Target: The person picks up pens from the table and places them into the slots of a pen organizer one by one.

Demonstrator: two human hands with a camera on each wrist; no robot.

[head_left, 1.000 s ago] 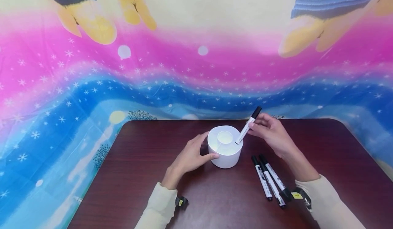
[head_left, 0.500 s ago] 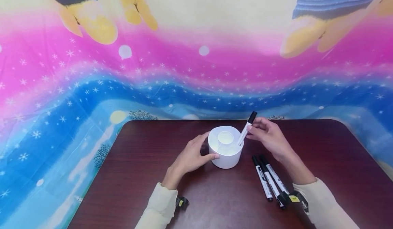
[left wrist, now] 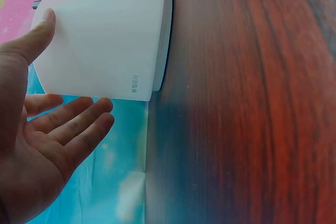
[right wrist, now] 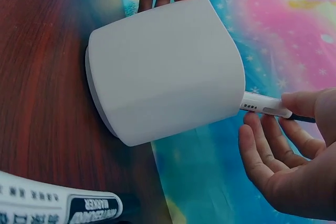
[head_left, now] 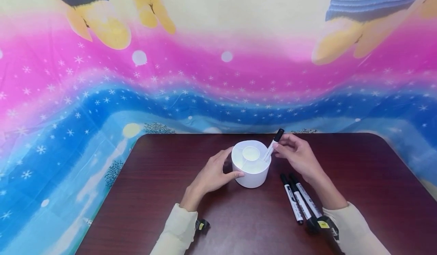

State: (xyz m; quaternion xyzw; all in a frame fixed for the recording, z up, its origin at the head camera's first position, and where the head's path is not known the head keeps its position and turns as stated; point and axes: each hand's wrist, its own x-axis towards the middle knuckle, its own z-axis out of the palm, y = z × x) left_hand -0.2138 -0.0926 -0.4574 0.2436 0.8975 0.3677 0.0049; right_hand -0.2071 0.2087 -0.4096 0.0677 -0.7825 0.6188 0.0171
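A white round pen holder with an inner ring stands upright on the dark wood table. My left hand holds its left side, thumb on the near wall and fingers toward the back. In the left wrist view the thumb lies against the wall, and the other fingers are fairly straight. My right hand pinches a black-capped white marker between thumb and fingers. The marker leans right, its lower end inside the holder's right outer section; the rim hides that end in the right wrist view.
Three more white markers with black caps lie side by side on the table, right of the holder and near my right wrist. A colourful printed cloth hangs behind the table's far edge.
My right hand has lowered the marker further into the holder and shifted slightly left. The left hand and the holder stay in place.
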